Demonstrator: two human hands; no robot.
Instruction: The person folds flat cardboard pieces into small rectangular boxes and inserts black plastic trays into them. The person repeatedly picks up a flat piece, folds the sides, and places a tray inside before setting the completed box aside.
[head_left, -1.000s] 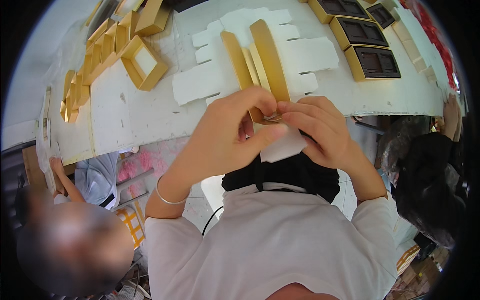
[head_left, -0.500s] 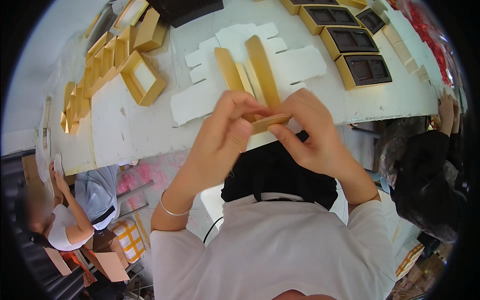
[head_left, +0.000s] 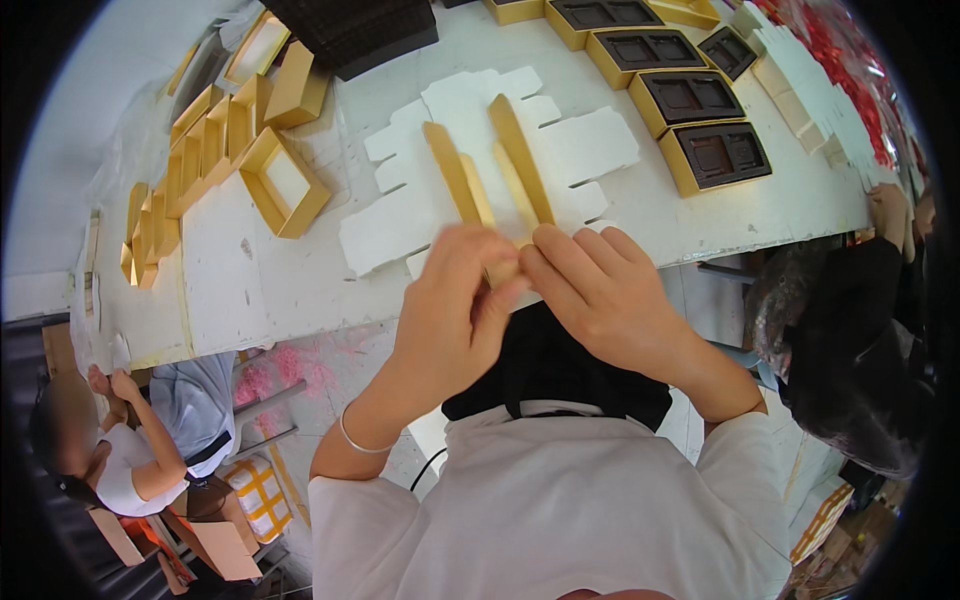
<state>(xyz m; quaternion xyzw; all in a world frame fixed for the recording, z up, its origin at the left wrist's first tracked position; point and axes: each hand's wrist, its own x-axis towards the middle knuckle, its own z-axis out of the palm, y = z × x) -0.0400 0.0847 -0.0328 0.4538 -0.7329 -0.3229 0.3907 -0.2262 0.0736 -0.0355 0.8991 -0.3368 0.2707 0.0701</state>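
Observation:
A partly folded gold cardboard box (head_left: 523, 165) lies in front of me at the table's front edge, with two long side walls standing up and leaning. Its near end is in my hands. My left hand (head_left: 450, 305) pinches that end, its fingertips slightly blurred. My right hand (head_left: 600, 285) is bent over the right corner of the same end, close against the left fingertips. The fold between the fingers is hidden. Under the box lie flat white cardboard blanks (head_left: 585, 145) with notched flaps.
Gold boxes with dark trays (head_left: 715, 155) form a row at the right. Empty gold boxes (head_left: 285, 180) stand at the left. A stack of dark trays (head_left: 385, 45) is at the back. One co-worker (head_left: 140, 450) sits at the left, another (head_left: 850, 340) at the right.
The near end flap, seen raised between my hands before, is now covered by my fingers. My right hand has rolled over it, knuckles up. The view has shifted slightly.

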